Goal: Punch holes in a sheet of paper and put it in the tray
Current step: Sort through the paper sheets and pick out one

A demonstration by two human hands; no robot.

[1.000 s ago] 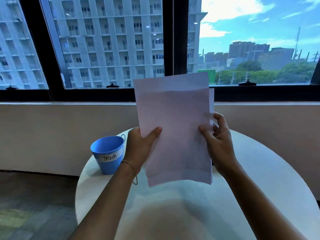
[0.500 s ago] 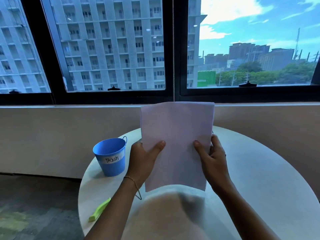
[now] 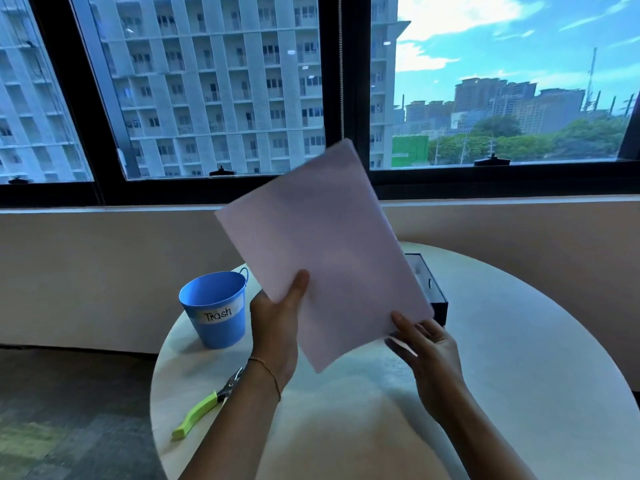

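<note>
Head view: the left hand (image 3: 277, 327) holds the sheet of paper (image 3: 323, 251) up above the round white desk (image 3: 519, 341), its grip clamped on the sheet's lower left edge with the thumb laid across the front face and the fingers hidden behind. The sheet is tilted, its top corner leaning right against the window frame. The right hand (image 3: 429, 351) is open, fingers spread apart, palm up just beneath the sheet's lower right corner; whether it touches the paper cannot be told. Behind that corner sits the black tray (image 3: 434, 292), partly hidden by the sheet. A blue bucket (image 3: 214, 310) labelled "Trash" stands left of the left hand, and a green-handled hole punch (image 3: 204, 407) lies near the desk's left edge.
</note>
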